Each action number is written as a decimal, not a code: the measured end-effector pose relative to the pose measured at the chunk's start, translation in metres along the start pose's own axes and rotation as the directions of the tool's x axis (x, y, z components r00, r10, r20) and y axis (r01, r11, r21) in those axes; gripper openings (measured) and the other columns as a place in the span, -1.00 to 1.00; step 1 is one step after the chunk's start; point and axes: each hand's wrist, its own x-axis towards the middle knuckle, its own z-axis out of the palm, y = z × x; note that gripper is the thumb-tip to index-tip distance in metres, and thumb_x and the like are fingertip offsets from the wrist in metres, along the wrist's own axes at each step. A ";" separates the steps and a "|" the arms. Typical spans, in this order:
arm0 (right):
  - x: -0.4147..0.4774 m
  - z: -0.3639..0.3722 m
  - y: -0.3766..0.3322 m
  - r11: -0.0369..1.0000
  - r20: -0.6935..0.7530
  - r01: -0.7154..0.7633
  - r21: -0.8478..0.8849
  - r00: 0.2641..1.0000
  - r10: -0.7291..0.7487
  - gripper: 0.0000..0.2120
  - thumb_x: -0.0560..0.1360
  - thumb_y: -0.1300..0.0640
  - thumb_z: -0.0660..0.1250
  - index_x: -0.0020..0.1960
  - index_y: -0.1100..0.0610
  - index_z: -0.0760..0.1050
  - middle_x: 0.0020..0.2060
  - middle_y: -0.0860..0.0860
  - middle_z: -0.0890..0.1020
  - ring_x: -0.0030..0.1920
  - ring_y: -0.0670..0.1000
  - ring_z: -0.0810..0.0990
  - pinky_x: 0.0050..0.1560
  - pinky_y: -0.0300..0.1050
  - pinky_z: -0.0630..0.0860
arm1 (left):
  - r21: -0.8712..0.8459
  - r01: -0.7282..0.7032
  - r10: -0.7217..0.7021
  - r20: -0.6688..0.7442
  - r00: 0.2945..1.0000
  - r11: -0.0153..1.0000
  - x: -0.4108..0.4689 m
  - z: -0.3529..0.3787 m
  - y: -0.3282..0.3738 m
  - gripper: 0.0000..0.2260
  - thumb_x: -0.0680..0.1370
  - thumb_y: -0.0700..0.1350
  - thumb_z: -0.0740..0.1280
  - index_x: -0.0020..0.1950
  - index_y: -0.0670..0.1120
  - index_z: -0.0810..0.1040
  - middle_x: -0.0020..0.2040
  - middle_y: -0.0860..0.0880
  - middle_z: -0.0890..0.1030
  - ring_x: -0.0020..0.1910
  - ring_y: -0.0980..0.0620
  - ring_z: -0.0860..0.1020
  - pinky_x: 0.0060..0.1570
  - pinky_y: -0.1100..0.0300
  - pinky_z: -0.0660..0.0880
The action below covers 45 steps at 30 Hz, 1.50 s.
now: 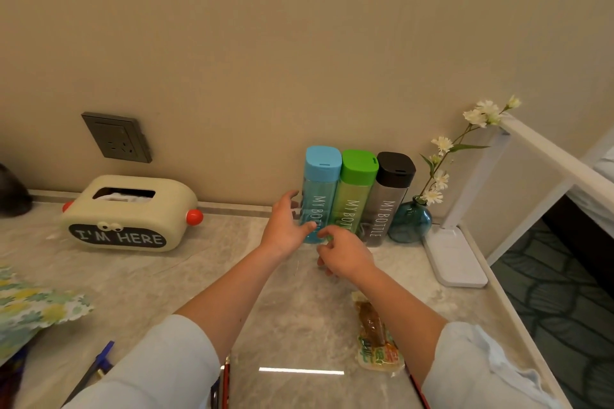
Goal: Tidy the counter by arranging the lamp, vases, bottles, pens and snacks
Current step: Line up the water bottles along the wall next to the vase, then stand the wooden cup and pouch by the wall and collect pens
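Observation:
Three "MY BOTTLE" bottles stand in a row against the wall: blue-capped [321,176], green-capped [358,179] and black-capped [394,186]. My left hand [284,226] is spread beside the blue bottle's lower left, thumb in front of it, not clasping it. My right hand [345,254] hovers with loosely curled fingers at the foot of the green bottle and holds nothing. A teal glass vase [410,222] with white flowers stands right of the bottles, then the white desk lamp [453,252]. A snack packet [375,339] lies under my right forearm. A blue pen [101,360] and a red pen [227,382] lie near the front edge.
A cream tissue box [129,212] marked "I'M HERE" sits at the back left under a wall socket [116,138]. A floral cloth [33,309] lies at the left edge. The counter's right edge [518,325] drops to a patterned floor.

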 end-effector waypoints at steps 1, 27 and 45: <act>0.000 0.000 -0.001 1.000 0.006 -0.001 0.012 1.000 0.001 -0.74 0.51 0.11 0.24 0.18 -0.05 0.46 -0.19 -0.04 0.70 -0.31 -0.05 0.66 -0.11 -0.01 0.65 | 0.003 0.011 -0.011 -0.002 1.000 1.000 -0.002 -0.002 0.000 -0.29 0.41 -0.18 0.50 0.48 -0.03 0.22 0.29 -0.06 0.42 0.20 -0.02 0.49 0.22 0.02 0.47; -0.092 0.087 -0.147 0.876 0.163 0.227 0.426 0.933 -0.321 -0.85 0.53 0.20 0.28 0.04 0.02 0.56 0.02 -0.02 0.62 0.04 0.00 0.59 0.12 -0.01 0.58 | -0.037 0.198 -0.189 -0.510 0.839 0.980 -0.190 -0.177 -0.030 -0.80 0.56 -0.12 0.31 0.18 -0.01 0.54 0.06 0.04 0.59 -0.03 0.12 0.55 0.04 0.16 0.52; -0.158 0.176 -0.306 0.752 0.220 0.427 0.502 0.778 -0.589 -0.80 0.50 0.23 0.28 0.07 0.09 0.59 -0.08 0.00 0.63 -0.08 -0.07 0.57 -0.14 -0.25 0.44 | 0.041 0.323 -0.176 -0.770 0.613 0.945 -0.298 -0.329 -0.074 -0.83 0.57 -0.09 0.30 0.14 0.10 0.51 0.10 0.12 0.56 0.05 0.16 0.55 0.04 0.17 0.51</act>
